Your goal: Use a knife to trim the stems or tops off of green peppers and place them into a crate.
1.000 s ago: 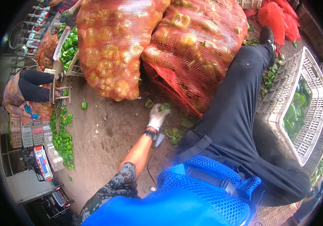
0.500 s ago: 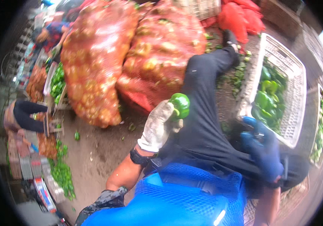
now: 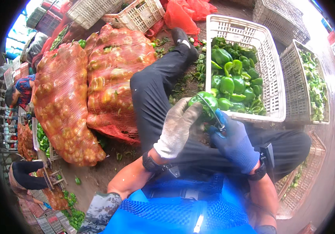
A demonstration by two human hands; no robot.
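Note:
My left hand [image 3: 177, 128], in a white knit glove, grips a green bell pepper [image 3: 204, 102] in front of my knee. My right hand [image 3: 234, 145], in a blue glove, is closed around a small metal tool [image 3: 221, 127] beside the pepper's right side. Fingers cover much of this tool, so its kind is unclear. A thin pale edge runs across the pepper's face; whether it belongs to the tool I cannot tell. Just beyond my hands stands a white plastic crate [image 3: 273, 87] with green peppers [image 3: 237, 84], some of them cut pieces.
Two large red mesh sacks [image 3: 60, 105] of round produce lie at left, against my outstretched leg [image 3: 155, 89]. Another crate [image 3: 292, 84] with green scraps stands at right, stacked crates [image 3: 280, 17] behind. People [image 3: 29, 175] work at far left among loose peppers [image 3: 73, 218].
My right hand has come left and up from beside the crate to the pepper. The left hand still holds the pepper. My view has swung right, showing more of the crates.

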